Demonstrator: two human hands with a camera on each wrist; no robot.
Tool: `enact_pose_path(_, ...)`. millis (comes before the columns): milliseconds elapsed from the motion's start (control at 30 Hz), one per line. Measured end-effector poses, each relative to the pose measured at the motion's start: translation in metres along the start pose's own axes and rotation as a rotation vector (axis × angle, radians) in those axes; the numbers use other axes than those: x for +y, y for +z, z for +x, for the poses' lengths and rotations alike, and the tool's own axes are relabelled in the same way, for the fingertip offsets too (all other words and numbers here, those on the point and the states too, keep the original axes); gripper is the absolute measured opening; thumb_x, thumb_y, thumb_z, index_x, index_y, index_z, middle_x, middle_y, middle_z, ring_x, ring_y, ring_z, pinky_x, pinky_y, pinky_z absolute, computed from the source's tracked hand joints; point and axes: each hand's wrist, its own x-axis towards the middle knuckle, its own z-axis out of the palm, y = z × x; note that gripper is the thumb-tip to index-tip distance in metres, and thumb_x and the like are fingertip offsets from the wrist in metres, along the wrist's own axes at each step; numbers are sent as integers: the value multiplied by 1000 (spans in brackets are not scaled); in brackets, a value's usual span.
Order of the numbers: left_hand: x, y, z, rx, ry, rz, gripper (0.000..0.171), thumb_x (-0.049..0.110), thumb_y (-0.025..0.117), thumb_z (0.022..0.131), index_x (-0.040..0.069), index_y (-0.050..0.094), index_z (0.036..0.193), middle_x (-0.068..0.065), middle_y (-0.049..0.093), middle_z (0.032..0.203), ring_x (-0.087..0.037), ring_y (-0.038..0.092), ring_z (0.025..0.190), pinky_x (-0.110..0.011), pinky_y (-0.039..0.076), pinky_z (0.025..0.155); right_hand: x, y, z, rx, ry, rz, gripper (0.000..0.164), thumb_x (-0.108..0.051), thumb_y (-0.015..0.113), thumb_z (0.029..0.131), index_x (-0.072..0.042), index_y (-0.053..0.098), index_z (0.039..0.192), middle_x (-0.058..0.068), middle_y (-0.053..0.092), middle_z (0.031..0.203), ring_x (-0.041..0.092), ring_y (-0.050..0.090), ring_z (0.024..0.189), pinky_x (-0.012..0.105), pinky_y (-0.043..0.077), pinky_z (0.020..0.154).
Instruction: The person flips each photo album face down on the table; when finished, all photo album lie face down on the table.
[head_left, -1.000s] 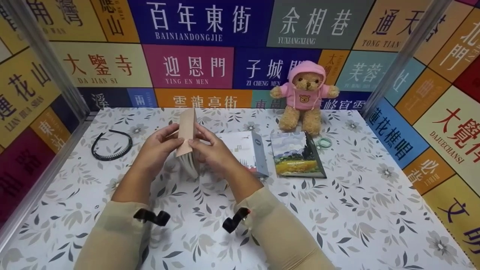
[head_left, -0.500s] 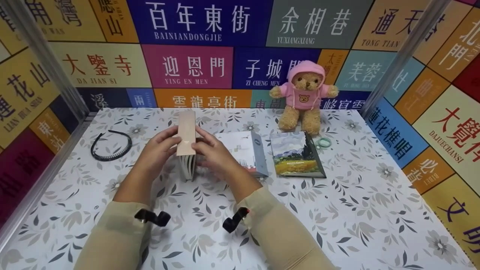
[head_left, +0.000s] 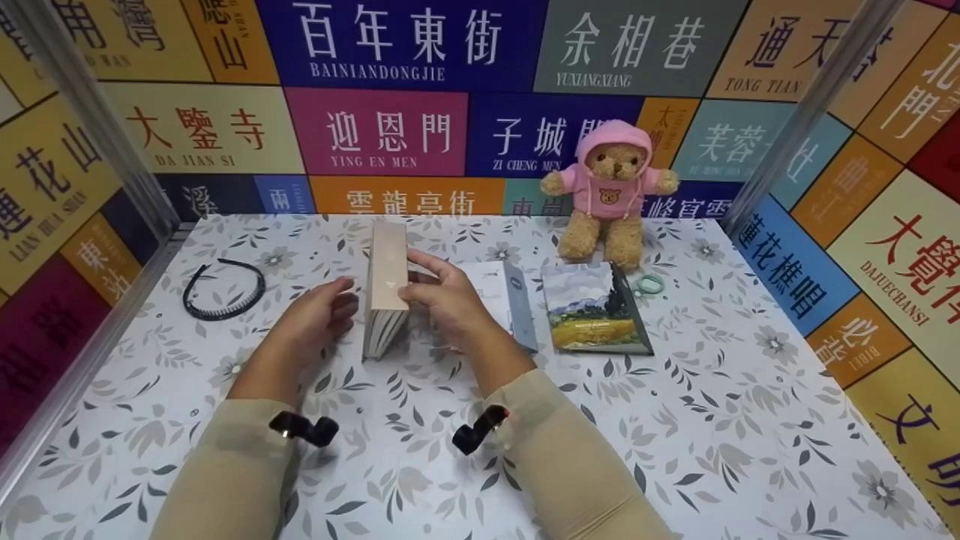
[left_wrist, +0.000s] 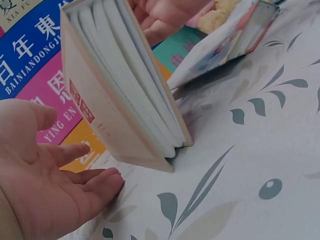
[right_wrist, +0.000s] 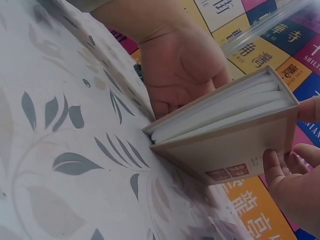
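Observation:
A beige hardcover book (head_left: pixel 388 270) stands on edge on the table, spine up, its pale page edges facing the person. Red stamp-like prints mark both covers in the wrist views. My right hand (head_left: pixel 450 296) holds the book from the right, with the thumb at the spine's edge and fingers (right_wrist: pixel 273 167) against the cover. On the other side, my left hand (head_left: pixel 315 319) is apart from the book, fingers relaxed and palm turned towards it. The left wrist view shows the gap between that left hand (left_wrist: pixel 55 170) and the lower corner of the cover.
Behind my right hand lies a white and blue book (head_left: pixel 517 300). A book with a painted landscape cover (head_left: pixel 592 319) is right of it, near a green ring (head_left: pixel 649 284). A teddy bear in a pink hoodie (head_left: pixel 611 187) sits at the back; a black headband (head_left: pixel 223 300) lies left.
My left hand has let go of the book and drawn away to the left. The right hand has shifted the book slightly to the right, its spine first turning to face up more squarely.

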Motion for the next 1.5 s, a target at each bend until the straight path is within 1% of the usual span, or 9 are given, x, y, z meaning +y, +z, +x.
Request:
enact_pose_path(167, 1, -4, 1, -26, 27, -23, 68, 41, 40, 116, 10, 18, 172, -13, 26, 179, -23, 29, 166, -36, 24, 137, 2, -5, 4, 9, 4, -9, 70, 9, 71, 90, -8, 55, 156, 12, 61, 155, 29, 63, 140, 38, 58, 110)
enact_pose_path(333, 5, -12, 0, 12, 24, -5, 70, 42, 39, 115, 8, 17, 172, -14, 22, 179, -23, 23, 167, -37, 20, 138, 4, -7, 8, 20, 15, 26, 63, 1, 64, 101, -2, 45, 161, 18, 59, 156, 30, 63, 140, 41, 54, 117)
enact_pose_path(500, 8, -24, -2, 63, 54, 130, 70, 42, 33, 115, 3, 17, 171, -15, 22, 179, -27, 21, 167, -42, 19, 138, 8, -10, 11, 40, 104, 70, 55, -15, 56, 110, -7, 43, 163, 21, 62, 152, 29, 67, 133, 41, 55, 115)
enact_pose_path(600, 8, -29, -1, 88, 54, 211, 70, 44, 31, 114, 4, 19, 170, -14, 25, 177, -30, 25, 166, -43, 21, 138, 12, -11, 12, 46, 164, 70, 56, -24, 55, 111, -11, 42, 164, 20, 62, 153, 30, 66, 136, 41, 55, 115)
enact_pose_path(767, 7, -34, -2, 105, 35, 190, 71, 46, 32, 114, 7, 17, 171, -10, 25, 178, -31, 26, 166, -44, 20, 138, 18, -8, 13, 35, 206, 83, 60, -33, 52, 113, -13, 36, 168, 23, 56, 159, 34, 58, 146, 45, 49, 122)
enact_pose_path(1033, 7, -38, -2, 141, 15, 138, 71, 46, 34, 114, 8, 18, 172, -8, 27, 178, -28, 26, 166, -44, 22, 138, 20, 3, 9, -48, 214, 69, 64, -31, 47, 114, -15, 24, 172, 23, 33, 173, 37, 35, 162, 47, 34, 133)
enact_pose_path(1267, 7, -33, -2, 185, 24, 119, 69, 46, 36, 113, 9, 25, 171, -9, 32, 177, -27, 30, 164, -43, 26, 136, 16, 4, 7, -42, 234, 90, 64, -34, 49, 114, -16, 27, 171, 19, 25, 177, 35, 24, 166, 47, 25, 136)
enact_pose_path(1367, 8, -27, -4, 237, 77, 201, 67, 45, 38, 112, 8, 32, 169, -11, 36, 175, -27, 32, 162, -43, 26, 136, 8, 0, 5, -32, 215, 87, 63, -35, 50, 114, -13, 30, 170, 19, 26, 178, 34, 24, 167, 46, 27, 136)
enact_pose_path(1500, 12, -15, -7, 325, 196, 315, 66, 42, 43, 111, 7, 38, 166, -13, 38, 174, -31, 32, 163, -43, 22, 137, -9, -14, -3, -26, 156, 68, 63, -36, 50, 114, -8, 32, 168, 19, 32, 175, 31, 28, 166, 43, 32, 134)
